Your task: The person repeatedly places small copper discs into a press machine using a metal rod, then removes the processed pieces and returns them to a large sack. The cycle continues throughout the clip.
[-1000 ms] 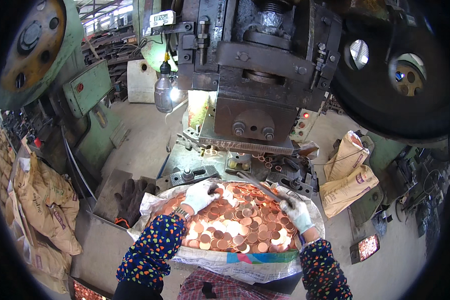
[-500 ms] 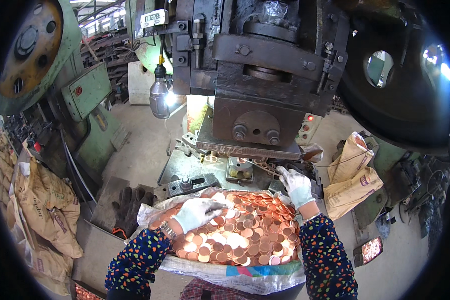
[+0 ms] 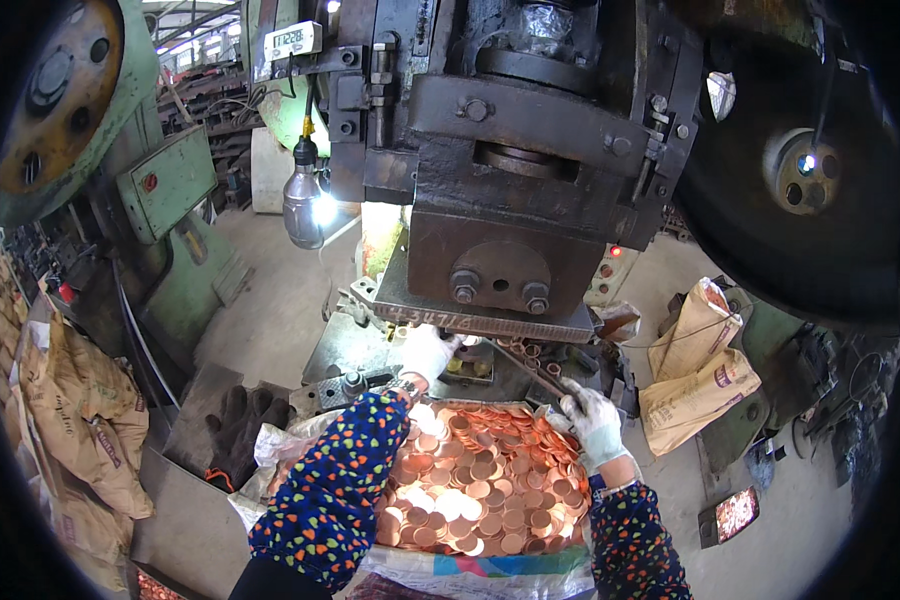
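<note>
In front of me a sack (image 3: 515, 565) lies open, heaped with round copper discs (image 3: 490, 480). My left hand (image 3: 430, 355), in a white glove, reaches past the heap to the small die block (image 3: 468, 368) under the press ram (image 3: 505, 260). Its fingertips are pinched together beside the die; what they hold, if anything, is too small to make out. On the right, my gloved right hand (image 3: 592, 420) is closed round a thin metal rod (image 3: 530, 368), whose far end points at the die. Several ring-shaped pieces (image 3: 532, 350) lie beyond the rod.
A lit lamp (image 3: 305, 205) hangs left of the ram. Dark gloves (image 3: 245, 430) rest on a metal plate at left. Paper sacks stand at left (image 3: 80, 400) and right (image 3: 700, 395). A large dark flywheel (image 3: 770, 240) fills the upper right.
My left hand has left the copper discs and moved forward to the die beneath the ram. My right hand still grips the rod. The flywheel's visible openings have changed.
</note>
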`<move>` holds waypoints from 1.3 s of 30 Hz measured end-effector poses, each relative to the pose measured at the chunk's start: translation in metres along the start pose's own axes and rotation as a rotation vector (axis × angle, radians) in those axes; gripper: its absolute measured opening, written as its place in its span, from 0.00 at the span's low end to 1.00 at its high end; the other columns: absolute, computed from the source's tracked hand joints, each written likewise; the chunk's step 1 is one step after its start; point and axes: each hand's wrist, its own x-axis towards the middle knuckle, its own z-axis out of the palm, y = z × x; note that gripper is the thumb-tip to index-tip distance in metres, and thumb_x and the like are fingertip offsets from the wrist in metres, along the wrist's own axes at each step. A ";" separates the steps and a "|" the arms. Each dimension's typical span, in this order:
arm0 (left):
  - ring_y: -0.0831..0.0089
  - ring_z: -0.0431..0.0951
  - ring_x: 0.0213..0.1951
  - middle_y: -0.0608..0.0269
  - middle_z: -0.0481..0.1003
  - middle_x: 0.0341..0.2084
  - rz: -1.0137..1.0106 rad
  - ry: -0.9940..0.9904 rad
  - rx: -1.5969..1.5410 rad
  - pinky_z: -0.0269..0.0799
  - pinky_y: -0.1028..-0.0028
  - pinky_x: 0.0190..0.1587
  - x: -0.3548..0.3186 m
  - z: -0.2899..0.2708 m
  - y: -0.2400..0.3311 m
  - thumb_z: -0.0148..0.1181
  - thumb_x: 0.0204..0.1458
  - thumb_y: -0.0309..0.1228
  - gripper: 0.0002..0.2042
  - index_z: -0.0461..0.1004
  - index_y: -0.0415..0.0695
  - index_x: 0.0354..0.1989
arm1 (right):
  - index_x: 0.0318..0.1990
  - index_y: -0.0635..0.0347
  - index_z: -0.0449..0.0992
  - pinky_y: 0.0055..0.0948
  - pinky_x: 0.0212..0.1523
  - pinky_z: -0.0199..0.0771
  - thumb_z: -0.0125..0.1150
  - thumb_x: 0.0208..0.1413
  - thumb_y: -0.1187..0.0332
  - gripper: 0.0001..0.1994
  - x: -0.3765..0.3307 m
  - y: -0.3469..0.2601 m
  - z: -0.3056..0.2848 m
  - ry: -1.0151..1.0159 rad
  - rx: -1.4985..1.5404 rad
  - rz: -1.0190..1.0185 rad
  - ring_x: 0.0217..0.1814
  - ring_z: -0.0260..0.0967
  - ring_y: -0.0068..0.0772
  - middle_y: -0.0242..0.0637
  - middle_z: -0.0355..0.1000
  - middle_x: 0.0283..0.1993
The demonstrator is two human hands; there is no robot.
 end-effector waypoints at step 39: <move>0.58 0.71 0.47 0.55 0.71 0.46 0.567 -0.306 0.242 0.66 0.64 0.52 -0.136 -0.040 -0.073 0.51 0.54 0.47 0.18 0.73 0.50 0.48 | 0.50 0.55 0.74 0.29 0.38 0.72 0.55 0.56 0.57 0.18 -0.099 -0.036 0.024 -0.296 0.397 0.150 0.35 0.75 0.31 0.44 0.76 0.36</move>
